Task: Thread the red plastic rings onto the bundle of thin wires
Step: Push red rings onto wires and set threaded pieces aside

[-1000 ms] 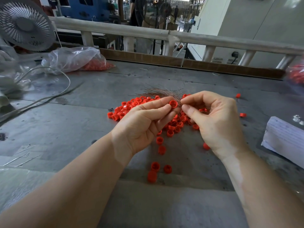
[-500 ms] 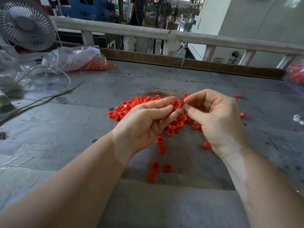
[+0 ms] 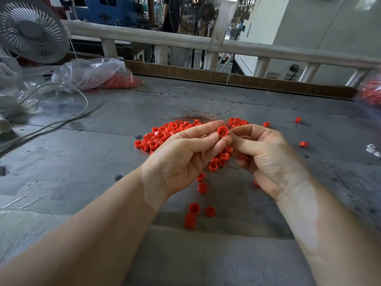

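My left hand (image 3: 181, 153) pinches one red plastic ring (image 3: 222, 131) between thumb and fingertips above the grey table. My right hand (image 3: 266, 155) meets it from the right, thumb and forefinger pinched at the ring's edge, where thin wire strands seem to sit. The bundle of thin coppery wires (image 3: 198, 116) fans out to the left behind my fingertips. A heap of loose red rings (image 3: 162, 135) lies on the table under and behind both hands. A few stray rings (image 3: 194, 209) lie nearer to me.
A clear plastic bag with red rings (image 3: 97, 75) lies at the back left by a grey fan (image 3: 31, 29). A white cable (image 3: 78, 93) loops across the left of the table. Single rings (image 3: 303, 143) are scattered on the right. A railing (image 3: 226, 45) borders the far edge.
Both hands have stayed together at the ring with only small shifts. The white paper seen at the right edge a second ago is out of view.
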The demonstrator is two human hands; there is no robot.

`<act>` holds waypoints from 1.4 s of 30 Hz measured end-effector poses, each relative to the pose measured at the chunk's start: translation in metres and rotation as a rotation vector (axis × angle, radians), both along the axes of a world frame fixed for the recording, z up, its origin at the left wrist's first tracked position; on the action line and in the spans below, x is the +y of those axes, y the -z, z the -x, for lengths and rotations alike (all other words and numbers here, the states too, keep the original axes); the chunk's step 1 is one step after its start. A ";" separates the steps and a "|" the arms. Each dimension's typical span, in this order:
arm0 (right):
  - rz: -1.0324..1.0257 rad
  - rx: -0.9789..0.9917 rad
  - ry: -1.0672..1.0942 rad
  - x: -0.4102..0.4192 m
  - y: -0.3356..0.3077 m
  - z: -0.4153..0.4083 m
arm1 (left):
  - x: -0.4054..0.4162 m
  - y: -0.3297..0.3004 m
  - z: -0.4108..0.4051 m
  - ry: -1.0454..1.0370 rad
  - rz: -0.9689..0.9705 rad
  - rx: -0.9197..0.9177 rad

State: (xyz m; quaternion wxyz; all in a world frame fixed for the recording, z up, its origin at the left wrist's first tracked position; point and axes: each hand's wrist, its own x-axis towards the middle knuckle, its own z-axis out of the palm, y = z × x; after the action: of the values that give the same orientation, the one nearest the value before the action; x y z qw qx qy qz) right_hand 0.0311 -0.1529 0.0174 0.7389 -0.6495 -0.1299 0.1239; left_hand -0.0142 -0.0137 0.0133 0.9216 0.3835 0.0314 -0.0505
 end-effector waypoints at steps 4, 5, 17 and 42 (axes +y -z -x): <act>0.002 0.020 0.012 -0.002 0.001 -0.001 | 0.000 -0.001 0.001 0.027 -0.004 -0.005; 0.004 0.018 0.013 -0.002 0.001 -0.002 | 0.000 -0.001 0.000 0.029 0.003 -0.005; 0.014 -0.061 -0.015 0.001 0.002 -0.002 | -0.001 0.000 -0.001 0.003 0.103 -0.016; 0.756 -0.519 0.337 -0.019 0.005 -0.014 | -0.002 0.005 -0.005 -0.120 0.057 0.052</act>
State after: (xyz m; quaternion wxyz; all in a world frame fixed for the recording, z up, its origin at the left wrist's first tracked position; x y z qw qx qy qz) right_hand 0.0454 -0.1716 0.0123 0.4044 -0.8937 -0.1488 -0.1249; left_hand -0.0095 -0.0160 0.0082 0.9324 0.3532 0.0767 -0.0058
